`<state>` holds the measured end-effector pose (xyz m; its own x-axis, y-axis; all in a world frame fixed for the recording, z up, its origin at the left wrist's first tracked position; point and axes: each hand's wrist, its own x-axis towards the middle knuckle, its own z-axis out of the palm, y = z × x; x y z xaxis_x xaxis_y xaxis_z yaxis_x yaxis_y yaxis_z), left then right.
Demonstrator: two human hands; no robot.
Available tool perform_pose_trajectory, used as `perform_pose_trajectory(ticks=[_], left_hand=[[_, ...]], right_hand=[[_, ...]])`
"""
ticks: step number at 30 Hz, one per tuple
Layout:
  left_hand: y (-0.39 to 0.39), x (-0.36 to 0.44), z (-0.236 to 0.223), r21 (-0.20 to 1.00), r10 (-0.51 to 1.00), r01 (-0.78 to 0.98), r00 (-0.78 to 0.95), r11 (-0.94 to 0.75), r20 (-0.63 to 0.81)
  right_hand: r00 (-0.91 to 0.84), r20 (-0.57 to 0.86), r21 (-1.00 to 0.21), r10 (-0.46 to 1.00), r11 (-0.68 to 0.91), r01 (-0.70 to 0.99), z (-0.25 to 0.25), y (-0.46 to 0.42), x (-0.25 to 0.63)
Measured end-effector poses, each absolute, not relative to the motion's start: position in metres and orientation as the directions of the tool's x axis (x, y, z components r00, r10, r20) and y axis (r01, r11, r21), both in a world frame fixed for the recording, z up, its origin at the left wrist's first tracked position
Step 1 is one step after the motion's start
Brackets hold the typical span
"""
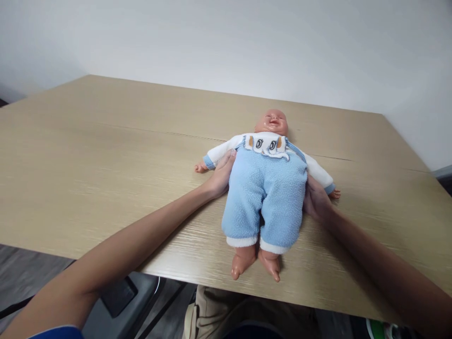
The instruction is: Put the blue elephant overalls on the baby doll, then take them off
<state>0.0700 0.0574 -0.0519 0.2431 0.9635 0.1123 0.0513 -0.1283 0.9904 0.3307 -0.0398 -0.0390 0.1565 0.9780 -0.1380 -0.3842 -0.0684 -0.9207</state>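
Note:
A baby doll (266, 179) lies on its back on the wooden table (123, 155), head away from me and bare feet near the front edge. It wears fuzzy light blue overalls and a white top with an elephant face on the chest. My left hand (223, 173) grips the doll's side below its outstretched arm, the thumb along the overalls. On the opposite side my right hand (316, 197) holds the doll's waist, its fingers mostly hidden behind and under the body. Both of the doll's arms spread outward past my hands.
A white wall (226, 47) rises behind the table's far edge. Below the front edge, a grey chair seat (116, 313) with a dark flat object (119, 295) on it shows at the left. My beige-trousered legs (215, 310) are under the table edge.

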Motion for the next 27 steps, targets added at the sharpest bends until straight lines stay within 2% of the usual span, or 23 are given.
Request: perform_pose_trajectory(ticks=[6, 10, 18, 22, 27], left_hand=[[0.065, 0.072, -0.053, 0.989, 0.961, -0.007, 0.234, -0.150, 0.147], [0.070, 0.070, -0.053, 0.973, 0.942, 0.002, 0.250, -0.231, 0.223], [0.072, 0.066, -0.049, 0.963, 0.941, 0.053, 0.235, -0.263, 0.244], [0.071, 0.068, -0.043, 0.972, 0.923, -0.056, 0.304, -0.230, 0.236], [0.071, 0.066, -0.045, 0.974, 0.907, -0.202, 0.382, -0.106, 0.178]], right_hand=[[0.148, -0.107, -0.925, 0.983, -0.044, -0.378, -0.041, -0.040, 0.332], [0.165, -0.082, -0.922, 0.983, -0.012, -0.386, -0.048, -0.041, 0.335], [0.208, -0.067, -0.932, 0.976, 0.013, -0.362, -0.050, -0.040, 0.337], [0.236, -0.065, -0.941, 0.969, 0.019, -0.338, -0.052, -0.039, 0.338], [0.236, -0.081, -0.939, 0.968, 0.005, -0.344, -0.050, -0.040, 0.336]])
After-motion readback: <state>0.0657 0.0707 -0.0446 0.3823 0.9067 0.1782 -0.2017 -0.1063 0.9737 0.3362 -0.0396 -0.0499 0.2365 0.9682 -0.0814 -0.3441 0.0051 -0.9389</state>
